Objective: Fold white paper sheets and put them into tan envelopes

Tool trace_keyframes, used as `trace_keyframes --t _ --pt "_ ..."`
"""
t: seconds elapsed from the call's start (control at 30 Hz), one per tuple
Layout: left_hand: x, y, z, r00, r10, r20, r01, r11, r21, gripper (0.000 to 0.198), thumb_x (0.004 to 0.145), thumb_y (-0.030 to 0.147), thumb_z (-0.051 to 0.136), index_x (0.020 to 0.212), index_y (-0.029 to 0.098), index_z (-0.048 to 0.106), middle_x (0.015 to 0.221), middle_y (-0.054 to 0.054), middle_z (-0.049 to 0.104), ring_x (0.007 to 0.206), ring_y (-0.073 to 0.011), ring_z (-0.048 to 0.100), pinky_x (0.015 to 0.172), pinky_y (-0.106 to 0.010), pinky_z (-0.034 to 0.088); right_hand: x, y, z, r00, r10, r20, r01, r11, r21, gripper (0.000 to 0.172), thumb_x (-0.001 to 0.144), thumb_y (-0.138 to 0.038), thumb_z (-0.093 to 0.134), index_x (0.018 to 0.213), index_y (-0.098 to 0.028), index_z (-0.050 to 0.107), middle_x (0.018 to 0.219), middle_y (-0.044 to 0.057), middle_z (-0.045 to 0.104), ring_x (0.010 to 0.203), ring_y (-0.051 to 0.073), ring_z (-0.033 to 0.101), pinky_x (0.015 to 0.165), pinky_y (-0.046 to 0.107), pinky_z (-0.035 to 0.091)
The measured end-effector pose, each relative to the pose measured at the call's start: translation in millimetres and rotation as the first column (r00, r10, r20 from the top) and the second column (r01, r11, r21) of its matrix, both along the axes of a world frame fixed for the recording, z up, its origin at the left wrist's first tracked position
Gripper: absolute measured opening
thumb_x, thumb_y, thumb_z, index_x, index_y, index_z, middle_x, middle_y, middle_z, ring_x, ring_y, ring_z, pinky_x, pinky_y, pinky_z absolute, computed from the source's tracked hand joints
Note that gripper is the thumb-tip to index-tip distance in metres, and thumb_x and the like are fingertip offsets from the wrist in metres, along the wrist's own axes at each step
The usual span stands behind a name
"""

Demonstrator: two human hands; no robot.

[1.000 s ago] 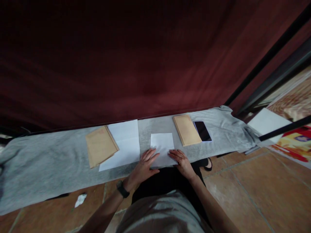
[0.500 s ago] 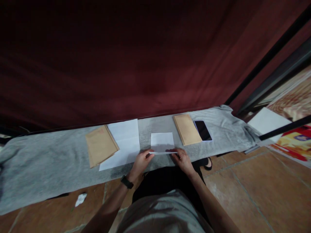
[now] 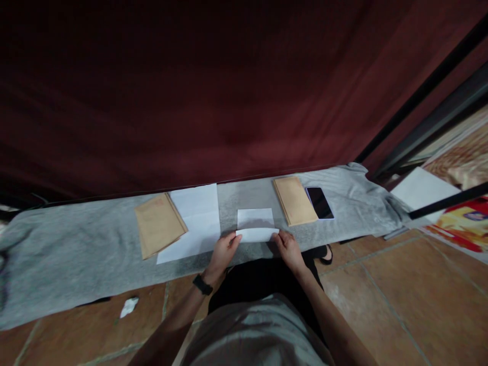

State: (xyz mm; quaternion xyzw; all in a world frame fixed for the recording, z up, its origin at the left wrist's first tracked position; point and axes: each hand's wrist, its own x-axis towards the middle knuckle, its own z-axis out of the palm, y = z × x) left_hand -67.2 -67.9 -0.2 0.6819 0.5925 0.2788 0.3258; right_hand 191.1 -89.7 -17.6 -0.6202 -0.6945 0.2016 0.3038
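A white sheet of paper (image 3: 254, 216) lies before me on the grey cloth, and a raised white strip (image 3: 257, 235) stands along its near side, apparently a folded-up part of the same sheet. My left hand (image 3: 224, 249) pinches the left end of that strip between thumb and fingers. At the strip's right end my right hand (image 3: 287, 247) pinches in the same way. Left of my hands are larger white sheets (image 3: 200, 216), partly covered by brown envelopes (image 3: 160, 226). More brown envelopes (image 3: 295, 201) lie to the right, beside a dark-screened phone (image 3: 319, 202).
Grey cloth (image 3: 91, 249) covers the long, narrow bench. Behind it hangs a dark red curtain (image 3: 229, 101). Black metal bars (image 3: 419, 91) and a printed carton (image 3: 468, 218) stand on the right. A crumpled white tissue (image 3: 129, 307) lies on the tiled floor (image 3: 381, 284).
The strip, seen nearly edge-on before, now shows its broad white face and covers more of the sheet behind it. Both hands keep their hold and have barely moved.
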Motion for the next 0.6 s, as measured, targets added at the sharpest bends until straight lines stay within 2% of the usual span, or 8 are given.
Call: trace_keyframes --t 0.13,0.23,0.33,0.47,0.6 --pt "14.0 8.0 0.8 0.992 0.106 -0.070 -0.104 0.994 0.037 0.038 0.098 0.045 0.042 0.088 0.018 0.067 0.074 -0.001 0.067 0.068 -0.0154 0.060 0.061 -0.023 0.040 -12.9 13.4 -1.2 0.980 -0.098 0.175 0.102 0.995 -0.018 0.033 0.106 -0.037 0.036 0.098 -0.020 0.062 0.082 0.005 0.071 0.079 0.022 0.068 0.077 0.032 0.046" --pt "21.2 15.0 2.6 0.970 0.163 -0.182 -0.152 0.986 0.070 0.035 0.100 0.041 0.044 0.086 0.019 0.067 0.069 0.000 0.065 0.062 -0.0136 0.056 0.059 -0.023 0.034 -19.1 21.2 -1.8 0.938 -0.160 0.306 0.165 0.986 0.012 0.027 0.105 -0.034 0.040 0.113 -0.018 0.060 0.089 0.008 0.074 0.085 0.024 0.069 0.082 0.034 0.046" --pt "26.5 24.0 3.2 0.942 0.202 -0.268 -0.180 0.978 0.104 0.030 0.101 0.037 0.047 0.088 0.019 0.068 0.070 -0.001 0.066 0.062 -0.0135 0.057 0.058 -0.024 0.031 -22.0 28.7 -2.6 0.914 -0.176 0.366 0.167 0.984 0.057 0.030 0.105 -0.034 0.040 0.125 -0.017 0.055 0.094 0.010 0.074 0.091 0.024 0.069 0.088 0.036 0.045" --pt "31.3 37.5 1.5 0.899 0.228 -0.373 -0.198 0.973 0.116 0.027 0.101 0.035 0.048 0.098 0.020 0.070 0.079 -0.003 0.072 0.070 -0.0158 0.064 0.060 -0.025 0.033 -24.0 40.7 -3.0 0.893 -0.188 0.409 0.161 0.982 0.102 0.035 0.106 -0.033 0.037 0.133 -0.015 0.050 0.097 0.011 0.075 0.092 0.024 0.069 0.090 0.037 0.044" --pt "35.1 47.3 1.4 0.847 0.226 -0.481 -0.208 0.974 0.092 0.032 0.103 0.038 0.043 0.101 0.021 0.070 0.088 -0.006 0.075 0.076 -0.0191 0.069 0.063 -0.025 0.039 -26.8 52.8 -1.8 0.863 -0.186 0.470 0.154 0.982 0.107 0.037 0.106 -0.032 0.037 0.135 -0.013 0.049 0.096 0.012 0.074 0.093 0.025 0.068 0.090 0.038 0.043"
